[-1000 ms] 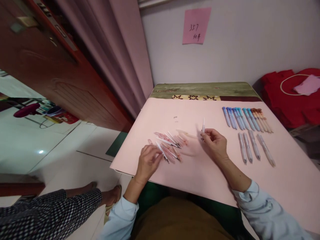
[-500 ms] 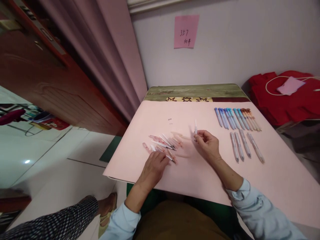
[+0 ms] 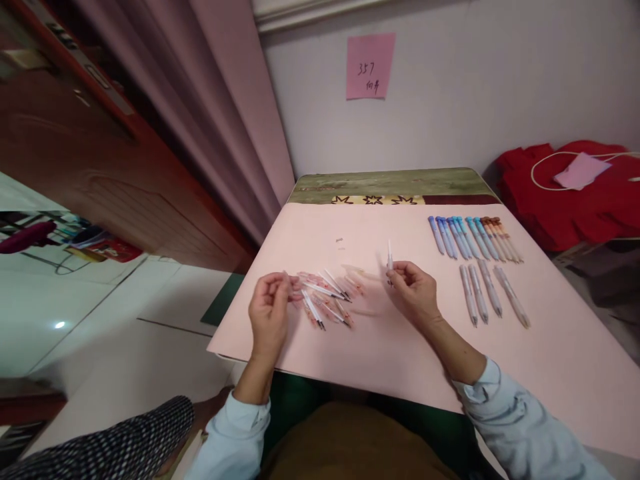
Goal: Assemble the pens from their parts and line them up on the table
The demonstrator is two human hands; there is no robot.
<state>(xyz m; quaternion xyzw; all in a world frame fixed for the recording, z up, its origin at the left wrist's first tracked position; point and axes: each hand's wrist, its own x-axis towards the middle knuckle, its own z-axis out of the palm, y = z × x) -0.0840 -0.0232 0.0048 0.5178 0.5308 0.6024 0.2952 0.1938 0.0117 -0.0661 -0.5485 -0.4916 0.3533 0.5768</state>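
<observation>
My left hand (image 3: 270,310) is raised at the left of the pile, its fingers pinched on a translucent pink pen barrel (image 3: 295,289) that partly hides behind the fingertips. In my right hand (image 3: 414,290) a pen refill (image 3: 389,249) stands upright, its white tube pointing up; the lower end is blurred in the grip. Between the hands lies a loose pile of pink pen barrels (image 3: 354,285) and white refills with dark tips (image 3: 313,309). Beyond the pile are a few tiny parts (image 3: 339,240), too small to name.
On the pink-covered table (image 3: 400,353), a row of blue, turquoise and brown-topped pens (image 3: 463,238) lies at the back right. Several clear pens (image 3: 483,293) lie in front of it. Red cloth (image 3: 560,207) is beyond the right edge. Another person's patterned trouser leg (image 3: 125,433) shows at lower left.
My left hand has lifted from the front of the pile and moved left and away from me, now with a pink barrel. My right hand stays nearly still with the refill.
</observation>
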